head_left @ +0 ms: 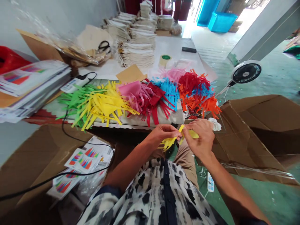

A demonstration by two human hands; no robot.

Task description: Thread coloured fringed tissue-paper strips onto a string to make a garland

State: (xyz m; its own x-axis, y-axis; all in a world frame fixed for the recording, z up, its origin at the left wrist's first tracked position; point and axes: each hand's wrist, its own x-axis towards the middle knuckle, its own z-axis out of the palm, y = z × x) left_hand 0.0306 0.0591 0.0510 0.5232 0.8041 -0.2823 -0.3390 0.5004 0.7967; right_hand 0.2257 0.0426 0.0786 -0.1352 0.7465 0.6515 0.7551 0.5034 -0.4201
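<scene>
Over my lap, just off the table's front edge, both hands grip a yellow fringed tassel [169, 143]. My left hand [161, 134] is closed, thumb and fingers pinching it where the strips hang down. My right hand [200, 137] is closed on its other end, and a yellow flap shows beneath the fingers. Beyond them a row of fringed tassels lies along the table edge: green [77, 100], yellow [105, 104], pink [134, 93], dark red [156, 97], blue [167, 90] and orange-red [199, 101].
Stacks of off-white bundles [138, 50] stand on the table [173, 47], with a tape roll [165, 59], dark phone-like slab [188, 49] and scissors [104, 46]. Printed sheets [35, 81] are piled left. Cardboard boxes [248, 137] flank me; a fan [246, 72] stands right. A black cable [70, 173] crosses left.
</scene>
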